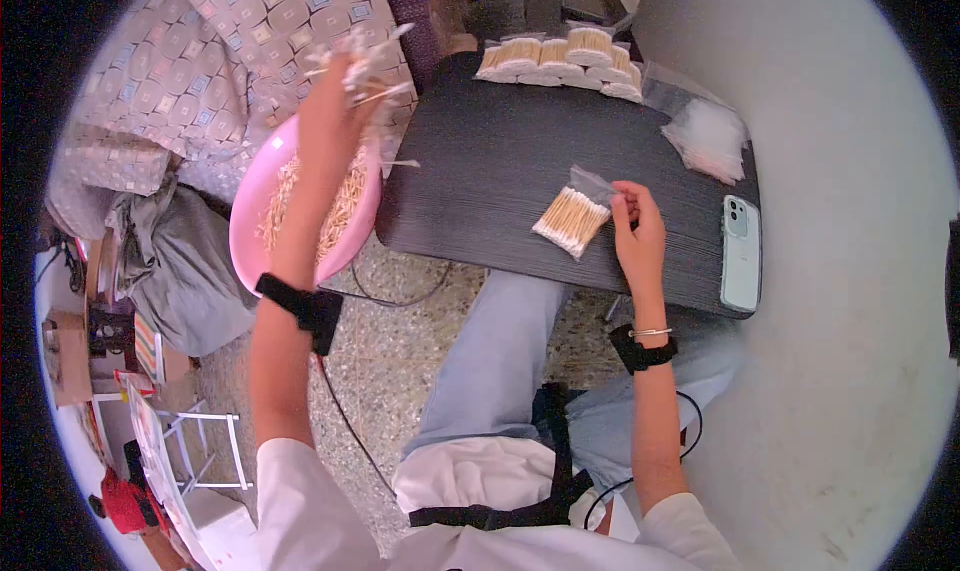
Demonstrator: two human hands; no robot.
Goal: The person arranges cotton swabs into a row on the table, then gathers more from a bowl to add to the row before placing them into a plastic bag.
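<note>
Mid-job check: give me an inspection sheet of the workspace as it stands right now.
Surface: small dark table, mostly bare in the middle.
Job's things: pink bowl of loose cotton swabs; filled swab bag on the table; row of packed swab bundles at the far edge; stack of empty plastic bags.
Clutter: phone at the table's right edge.
Hands: left hand raised over the bowl, gripping a bunch of swabs; right hand pinches the filled bag's open end.
Cables: black cable on the floor, wrist straps.
Surroundings: patterned cloth, grey cloth, speckled floor.

Clear bag of wooden cotton swabs (572, 220) flat on dark table; loose swab bunch (362, 63) aloft, blurred.
</note>
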